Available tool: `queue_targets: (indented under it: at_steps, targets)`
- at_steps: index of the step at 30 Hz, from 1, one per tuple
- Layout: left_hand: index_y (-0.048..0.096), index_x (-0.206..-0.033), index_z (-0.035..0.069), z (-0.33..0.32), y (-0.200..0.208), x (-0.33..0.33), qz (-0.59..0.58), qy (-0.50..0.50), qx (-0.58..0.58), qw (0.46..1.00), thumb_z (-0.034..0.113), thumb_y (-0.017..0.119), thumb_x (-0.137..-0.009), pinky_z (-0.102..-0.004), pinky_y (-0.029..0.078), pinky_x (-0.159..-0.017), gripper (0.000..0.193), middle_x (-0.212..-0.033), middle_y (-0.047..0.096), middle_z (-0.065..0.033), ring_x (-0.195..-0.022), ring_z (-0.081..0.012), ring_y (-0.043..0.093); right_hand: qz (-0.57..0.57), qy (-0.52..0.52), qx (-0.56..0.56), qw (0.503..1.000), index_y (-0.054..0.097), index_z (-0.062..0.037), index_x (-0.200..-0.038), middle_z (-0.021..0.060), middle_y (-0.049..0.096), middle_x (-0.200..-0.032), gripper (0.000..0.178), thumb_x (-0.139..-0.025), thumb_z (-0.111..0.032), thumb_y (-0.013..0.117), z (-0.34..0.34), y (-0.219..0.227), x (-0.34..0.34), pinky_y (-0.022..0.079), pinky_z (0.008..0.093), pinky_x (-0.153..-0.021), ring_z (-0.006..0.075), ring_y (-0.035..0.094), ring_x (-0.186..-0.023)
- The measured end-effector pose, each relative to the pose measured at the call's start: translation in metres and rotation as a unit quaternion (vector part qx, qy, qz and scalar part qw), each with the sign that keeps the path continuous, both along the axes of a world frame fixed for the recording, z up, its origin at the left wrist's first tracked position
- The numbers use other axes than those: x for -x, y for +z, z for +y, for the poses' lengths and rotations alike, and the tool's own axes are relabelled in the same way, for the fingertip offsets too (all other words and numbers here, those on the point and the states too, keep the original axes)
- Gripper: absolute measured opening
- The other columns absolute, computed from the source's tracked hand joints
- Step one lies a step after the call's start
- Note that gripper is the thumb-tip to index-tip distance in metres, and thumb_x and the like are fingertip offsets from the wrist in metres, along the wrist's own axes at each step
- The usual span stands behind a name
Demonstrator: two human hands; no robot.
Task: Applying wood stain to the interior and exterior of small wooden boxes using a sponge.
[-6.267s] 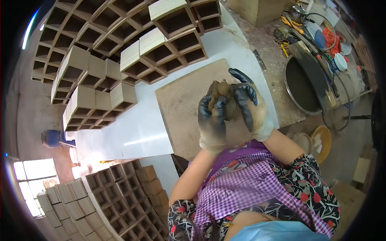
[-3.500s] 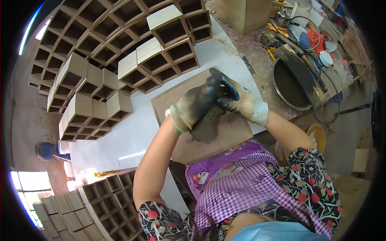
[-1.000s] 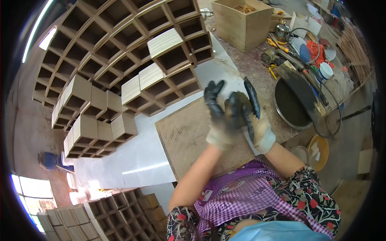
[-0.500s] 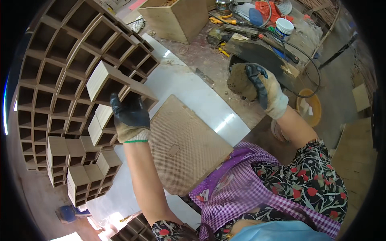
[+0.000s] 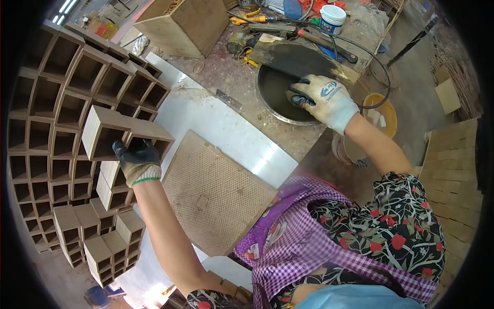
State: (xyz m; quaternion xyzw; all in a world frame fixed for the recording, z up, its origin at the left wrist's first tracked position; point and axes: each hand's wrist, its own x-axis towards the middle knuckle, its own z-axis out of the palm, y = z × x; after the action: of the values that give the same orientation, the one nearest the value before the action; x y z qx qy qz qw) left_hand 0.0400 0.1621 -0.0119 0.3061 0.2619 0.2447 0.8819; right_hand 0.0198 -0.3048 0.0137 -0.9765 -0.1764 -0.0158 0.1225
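My left hand (image 5: 138,157), in a black-palmed work glove, is closed on the near wall of a beige-brown hollow block (image 5: 121,126) with two square openings. The block rests against the tall stack of similar blocks (image 5: 64,110). My right hand (image 5: 321,100), gloved the same way, reaches down into a round metal basin (image 5: 270,98) of murky dark water. Its fingers are bent together around a brown sponge, now mostly hidden by the glove and the basin. In front of me, between my arms, lies a flat board with a fine mesh texture (image 5: 216,190).
A dark worn plank (image 5: 298,56) lies over the basin's far side. Behind stand a wooden box (image 5: 182,28), a white tub (image 5: 333,19), cables and tools. A yellow bucket (image 5: 383,110) stands right of the table. More hollow blocks (image 5: 98,232) are piled at the lower left.
My right hand has lowered the brown sponge from above the table into the basin. My left hand keeps its hold on the block. The whole view has shifted.
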Motion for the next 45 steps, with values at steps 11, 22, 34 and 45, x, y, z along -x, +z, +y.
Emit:
queue_targets:
  at_steps: [11, 22, 34, 45]
  targets:
    - [0.06, -0.124, 0.006, 0.022, 0.0, 0.019, -0.039, -0.136, 0.017, 0.99, 0.032, 0.058, -0.095, -0.0462, 0.051, -0.095, 0.039, -0.126, 0.063, -0.0134, -0.114, -0.0325, 0.06, -0.006, 0.005, -0.003, 1.0, 0.061, -0.0168, -0.129, 0.0142, 0.061, -0.118, 0.044, -0.086, -0.025, 0.069, -0.011, 0.001, -0.007, 0.05, 0.0413, -0.094, 0.0337, 0.061, -0.11]
    - [0.037, -0.15, 0.01, -0.03, -0.037, 0.152, -0.211, -0.212, -0.204, 0.932, 0.043, 0.046, -0.099, -0.0472, 0.04, -0.111, 0.061, -0.148, 0.046, -0.0109, -0.135, -0.03, 0.045, -0.11, -0.009, 0.089, 0.99, 0.061, -0.0149, -0.13, 0.0143, 0.061, -0.118, 0.046, -0.085, -0.021, 0.071, -0.015, 0.012, -0.059, 0.05, 0.042, -0.095, 0.0334, 0.06, -0.111]
    - [0.04, -0.141, -0.001, -0.099, -0.05, 0.218, 0.055, -0.276, -0.303, 0.911, 0.005, 0.061, -0.092, -0.036, 0.042, -0.107, 0.053, -0.136, 0.054, -0.0136, -0.122, -0.0226, 0.054, -0.152, -0.027, 0.028, 0.988, 0.063, -0.0115, -0.126, 0.0162, 0.059, -0.123, 0.046, -0.083, -0.025, 0.072, -0.021, 0.007, -0.067, 0.047, 0.0432, -0.098, 0.0351, 0.057, -0.114]
    - [0.051, -0.133, -0.002, -0.112, -0.076, 0.221, 0.052, -0.124, -0.692, 0.709, 0.026, 0.06, -0.095, -0.0371, 0.048, -0.098, 0.047, -0.125, 0.063, -0.0147, -0.115, -0.0264, 0.061, -0.185, -0.071, -0.149, 0.969, 0.06, -0.007, -0.128, 0.02, 0.062, -0.126, 0.048, -0.087, -0.028, 0.071, -0.013, -0.005, -0.063, 0.047, 0.0404, -0.099, 0.037, 0.06, -0.114]
